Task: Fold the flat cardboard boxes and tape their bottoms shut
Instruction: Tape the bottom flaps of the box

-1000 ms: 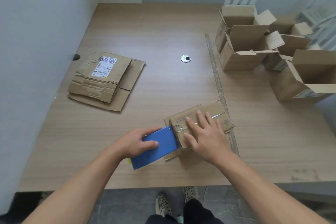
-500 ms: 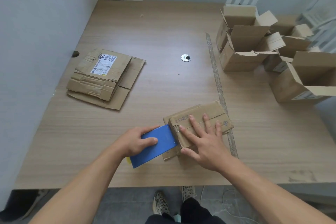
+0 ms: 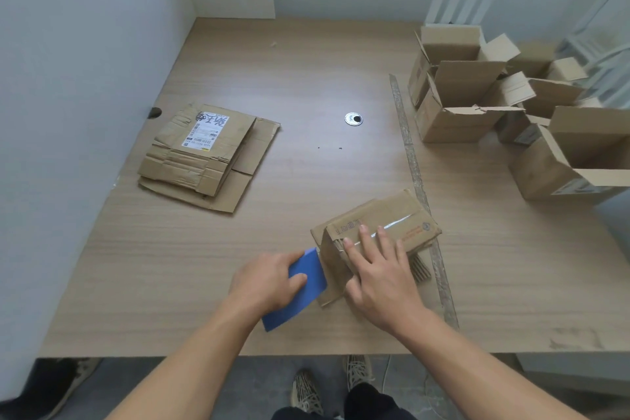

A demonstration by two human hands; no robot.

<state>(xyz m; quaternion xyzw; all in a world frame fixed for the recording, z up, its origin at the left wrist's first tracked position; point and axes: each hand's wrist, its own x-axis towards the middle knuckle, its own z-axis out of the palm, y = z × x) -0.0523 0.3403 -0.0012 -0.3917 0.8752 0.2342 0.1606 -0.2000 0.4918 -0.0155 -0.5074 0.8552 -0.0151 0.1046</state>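
A small folded cardboard box (image 3: pixel 405 218) lies bottom-up near the table's front edge, with a shiny strip of clear tape along its seam. My right hand (image 3: pixel 378 269) lies flat on the box's near end, fingers spread over the tape. My left hand (image 3: pixel 269 280) grips a blue tape dispenser (image 3: pixel 303 290) that sits against the box's left end. A stack of flat cardboard boxes (image 3: pixel 204 157), the top one with a white label, lies at the left of the table.
Several folded open boxes (image 3: pixel 456 95) stand clustered at the right rear of the wooden table (image 3: pixel 306 72). A round metal grommet (image 3: pixel 353 119) sits mid-table. A worn strip (image 3: pixel 414 167) runs front to back beside the box. White walls close the left and rear.
My right hand has slid back along the tape toward the box's near left end. My left hand has kept the blue dispenser against the box, shifting slightly.
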